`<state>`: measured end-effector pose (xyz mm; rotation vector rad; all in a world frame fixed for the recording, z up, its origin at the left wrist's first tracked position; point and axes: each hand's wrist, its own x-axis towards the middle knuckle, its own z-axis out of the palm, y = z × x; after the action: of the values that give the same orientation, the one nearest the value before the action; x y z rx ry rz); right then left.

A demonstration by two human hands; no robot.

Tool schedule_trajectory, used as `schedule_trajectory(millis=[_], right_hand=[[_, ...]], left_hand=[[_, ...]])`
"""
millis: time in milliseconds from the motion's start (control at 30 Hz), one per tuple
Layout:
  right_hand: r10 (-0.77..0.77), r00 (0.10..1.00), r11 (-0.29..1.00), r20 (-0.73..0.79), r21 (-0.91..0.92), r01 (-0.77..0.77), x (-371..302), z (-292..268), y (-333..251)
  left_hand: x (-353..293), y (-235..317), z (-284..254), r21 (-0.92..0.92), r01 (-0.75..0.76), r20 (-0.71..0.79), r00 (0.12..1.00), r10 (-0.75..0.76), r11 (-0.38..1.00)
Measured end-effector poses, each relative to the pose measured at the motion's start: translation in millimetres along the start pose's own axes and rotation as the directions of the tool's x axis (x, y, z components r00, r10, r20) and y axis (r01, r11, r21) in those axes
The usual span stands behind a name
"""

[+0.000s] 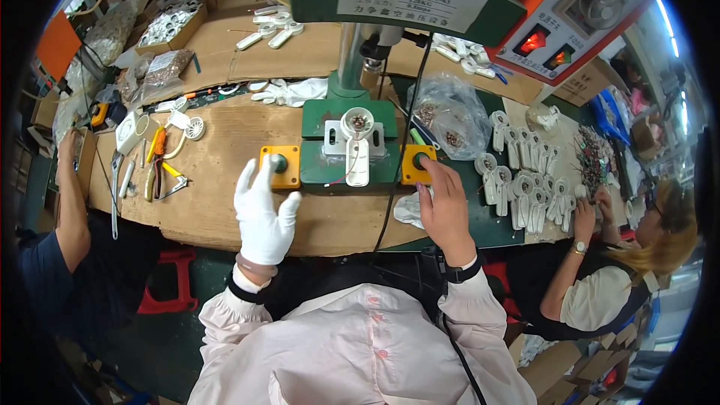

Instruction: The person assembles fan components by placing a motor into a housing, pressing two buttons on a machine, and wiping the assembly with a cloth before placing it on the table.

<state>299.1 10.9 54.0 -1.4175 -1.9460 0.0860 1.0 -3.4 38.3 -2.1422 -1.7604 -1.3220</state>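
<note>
My left hand (263, 214), in a white glove, has its fingers spread, the fingertips at the left yellow button box (291, 173) and its dark green button. My bare right hand (445, 206) reaches to the right yellow button box (411, 173), with extended fingers over its button. Neither hand holds anything. Between the boxes, a white plastic housing (358, 163) with a round head and a handle lies in the metal fixture (333, 135) of a green press (315, 118). Small coppery parts show in its round head, and a thin red wire trails beside the handle.
Rows of similar housings (534, 199) lie at right beside a clear plastic bag (448, 116). Pliers (153, 178) and other tools lie at left. A black cable (390, 214) crosses the table edge. People sit on both sides; a co-worker's hand (584, 219) is at right.
</note>
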Motion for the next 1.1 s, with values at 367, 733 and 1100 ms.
schedule_trajectory(millis=[367, 733, 1100], right_hand=[[0.012, 0.998, 1.0, -0.061, 0.007, -0.012, 11.8, -1.2, 17.7], [0.163, 0.986, 0.864, 0.024, -0.486, -0.131, 72.0, 18.9, 112.0], [0.277, 0.961, 0.821, 0.0, -0.519, -0.237, 74.9, 29.3, 126.0]], left_hand=[[9.7, -3.3, 9.8, -0.007, 0.053, 0.131, 0.99, -0.052, 0.999], [-31.3, -31.4, 32.1, -0.342, 0.258, -0.163, 0.931, -0.327, 0.904], [-34.5, -36.4, 30.6, -0.394, 0.311, -0.081, 0.926, -0.37, 0.865]])
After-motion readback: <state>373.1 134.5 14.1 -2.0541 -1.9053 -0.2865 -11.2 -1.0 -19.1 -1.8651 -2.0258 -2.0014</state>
